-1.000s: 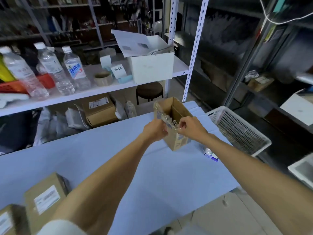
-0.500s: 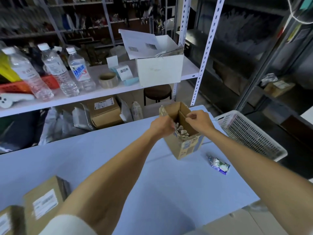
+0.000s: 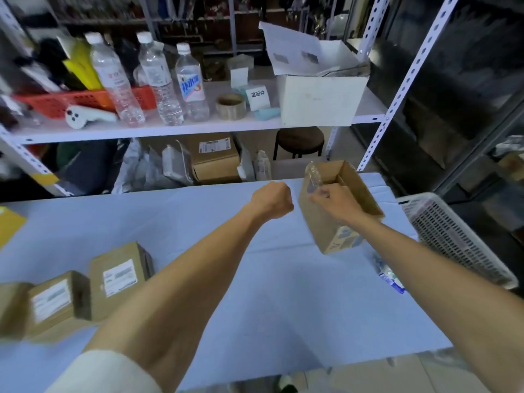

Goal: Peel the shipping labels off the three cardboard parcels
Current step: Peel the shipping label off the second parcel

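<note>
Our right hand is at the far right of the desk, its fingers pinching the left wall of an open box just under the rim, where a scrap of clear film sticks up. Our left hand hovers just left of that box, apart from it, its fingers curled into a fist with nothing showing in it. The three cardboard parcels sit in a row at the near left of the desk, well apart from both hands: the first parcel is the rightmost, the second parcel touches its left side, and the third parcel is cut by the left edge of the view. So the work lies down and to the left of the fingers, back toward us, and the left hand is clearly the nearer one, since its forearm already passes just beside the first parcel. The first label and the second label are white and face up toward us, each still stuck flat. The first seems to run long from near to far, though blur makes its edges hard to judge. No label is off yet, and we judge the right hand must let go of the open box before it can help.
</note>
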Demonstrator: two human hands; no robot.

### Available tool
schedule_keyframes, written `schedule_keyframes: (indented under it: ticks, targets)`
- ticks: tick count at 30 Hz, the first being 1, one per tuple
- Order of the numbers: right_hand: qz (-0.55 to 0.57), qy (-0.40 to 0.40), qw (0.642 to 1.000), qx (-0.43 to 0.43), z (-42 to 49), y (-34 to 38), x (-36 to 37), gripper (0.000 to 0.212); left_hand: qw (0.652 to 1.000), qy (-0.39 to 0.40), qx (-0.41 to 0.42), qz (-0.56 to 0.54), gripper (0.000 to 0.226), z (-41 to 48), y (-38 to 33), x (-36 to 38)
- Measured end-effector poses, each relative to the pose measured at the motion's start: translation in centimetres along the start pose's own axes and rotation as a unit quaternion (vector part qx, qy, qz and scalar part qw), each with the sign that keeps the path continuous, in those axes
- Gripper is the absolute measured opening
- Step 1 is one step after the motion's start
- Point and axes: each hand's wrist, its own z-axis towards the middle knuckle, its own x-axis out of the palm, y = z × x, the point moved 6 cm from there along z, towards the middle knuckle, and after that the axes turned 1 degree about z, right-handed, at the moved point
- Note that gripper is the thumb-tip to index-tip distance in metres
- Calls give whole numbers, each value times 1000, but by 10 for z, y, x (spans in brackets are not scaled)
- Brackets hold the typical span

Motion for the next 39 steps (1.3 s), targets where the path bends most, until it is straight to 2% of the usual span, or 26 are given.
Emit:
schedule_keyframes:
  ticks: [2, 5, 8, 12, 19, 27, 30, 35, 39]
  targets:
    - [-21, 23, 999, -9, -6, 18, 23, 43, 1000, 9, -24, 4, 20, -19, 36, 1]
    - [-57, 39, 997, -31, -26, 50, 56, 33, 998, 31, -58, -1, 19, -50, 97, 3]
    - [-82, 38, 995, -38, -47, 83, 88, 47, 995, 36, -89, -3, 19, -83, 158, -3]
    - [-91, 55, 994, -37, -76, 127, 147, 49, 994, 14, -98, -36, 20, -146, 225, -19]
    - [-133, 131, 978, -92, -130, 214, 264, 52, 983, 45, -177, -32, 27, -246, 344, -13]
    - [-172, 143, 961, -160, -136, 268, 299, 54, 971, -10, -214, -103, 24, -257, 376, -25]
    - [-172, 149, 958, -174, -137, 278, 314, 55, 971, -5, -213, -105, 28, -263, 381, -23]
    - [-194, 173, 950, -175, -145, 300, 344, 56, 968, 7, -223, -115, 29, -280, 418, -23]
    - [-173, 175, 957, -155, -152, 323, 369, 54, 968, 12, -230, -105, 29, -287, 457, -28]
